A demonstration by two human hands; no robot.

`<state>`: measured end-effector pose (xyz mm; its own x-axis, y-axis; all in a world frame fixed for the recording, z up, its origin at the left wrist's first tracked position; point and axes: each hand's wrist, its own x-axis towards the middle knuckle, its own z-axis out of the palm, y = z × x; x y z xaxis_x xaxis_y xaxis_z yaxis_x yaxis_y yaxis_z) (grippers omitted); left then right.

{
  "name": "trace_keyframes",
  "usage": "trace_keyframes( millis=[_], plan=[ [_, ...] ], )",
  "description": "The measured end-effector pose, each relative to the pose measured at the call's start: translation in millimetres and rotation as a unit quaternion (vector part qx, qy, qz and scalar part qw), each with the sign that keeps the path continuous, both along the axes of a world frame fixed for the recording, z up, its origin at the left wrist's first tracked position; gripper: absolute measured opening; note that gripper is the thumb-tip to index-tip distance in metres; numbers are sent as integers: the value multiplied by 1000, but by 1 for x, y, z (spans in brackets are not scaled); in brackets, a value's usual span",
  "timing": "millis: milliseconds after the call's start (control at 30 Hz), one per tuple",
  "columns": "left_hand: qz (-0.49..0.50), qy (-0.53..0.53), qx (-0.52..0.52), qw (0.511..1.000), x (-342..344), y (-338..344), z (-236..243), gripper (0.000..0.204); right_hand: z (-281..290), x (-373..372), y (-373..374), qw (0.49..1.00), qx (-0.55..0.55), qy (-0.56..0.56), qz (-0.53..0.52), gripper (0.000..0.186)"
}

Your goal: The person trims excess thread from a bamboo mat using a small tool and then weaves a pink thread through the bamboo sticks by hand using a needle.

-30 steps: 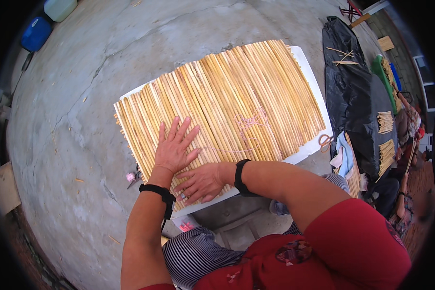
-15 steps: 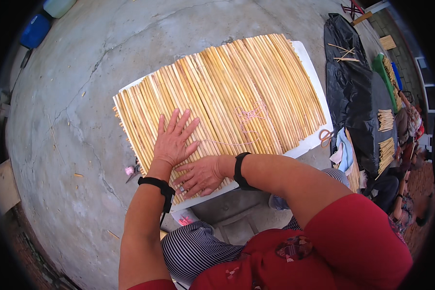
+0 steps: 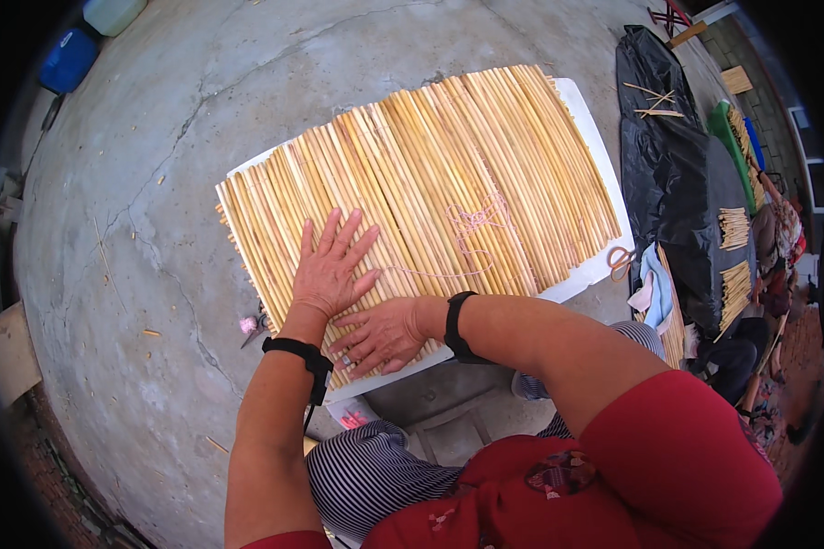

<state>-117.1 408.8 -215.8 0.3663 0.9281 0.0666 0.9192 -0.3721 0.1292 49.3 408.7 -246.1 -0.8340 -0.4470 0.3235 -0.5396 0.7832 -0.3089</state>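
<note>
A mat of pale yellow reed sticks (image 3: 439,165) lies on a white board (image 3: 584,132). My left hand (image 3: 332,270) rests flat on the mat's left part, fingers spread. Just below it, my right hand (image 3: 380,334) lies on the sticks near the front edge, fingers apart. A thin pink string (image 3: 474,220) lies in a loose tangle mid-mat, one strand running toward my left hand. A small pink ball of string (image 3: 247,325) and dark scissors (image 3: 253,335) lie left of my wrists. Orange-handled scissors (image 3: 620,262) lie beyond the board's right edge.
Black plastic sheeting (image 3: 655,174) at the right carries stick bundles (image 3: 732,293), with folded cloths (image 3: 653,288) and a green tray (image 3: 732,146) of sticks beside it. Co-workers (image 3: 778,229) are at the far right. Blue (image 3: 67,59) and white (image 3: 110,11) containers stand upper left.
My hands stay on the mat in nearly the same pose. The view has shifted only slightly, and the co-workers at the far right have moved a little.
</note>
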Motion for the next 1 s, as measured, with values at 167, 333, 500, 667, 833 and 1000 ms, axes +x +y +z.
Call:
trace_keyframes(
  millis=[167, 333, 500, 667, 833, 1000],
  plan=[
    [0, 5, -3, 1000, 0, 1, 2, 69, -1, 1, 0, 1000, -7, 6, -2, 51],
    [2, 5, -5, 1000, 2, 2, 3, 69, 0, 2, 2, 1000, -3, 8, 1, 51],
    [2, 12, -12, 1000, 1, 2, 4, 70, 2, 1, 2, 1000, -4, 9, 4, 51],
    [3, 16, -19, 1000, 1, 1, 4, 71, 0, 1, 2, 1000, -4, 2, 5, 50],
    [7, 13, -23, 1000, 1, 1, 5, 72, 0, 1, 0, 1000, -10, 5, 0, 50],
    [4, 5, -16, 1000, 0, 0, 5, 72, 2, 0, 2, 1000, -5, -9, 4, 50]
  ],
)
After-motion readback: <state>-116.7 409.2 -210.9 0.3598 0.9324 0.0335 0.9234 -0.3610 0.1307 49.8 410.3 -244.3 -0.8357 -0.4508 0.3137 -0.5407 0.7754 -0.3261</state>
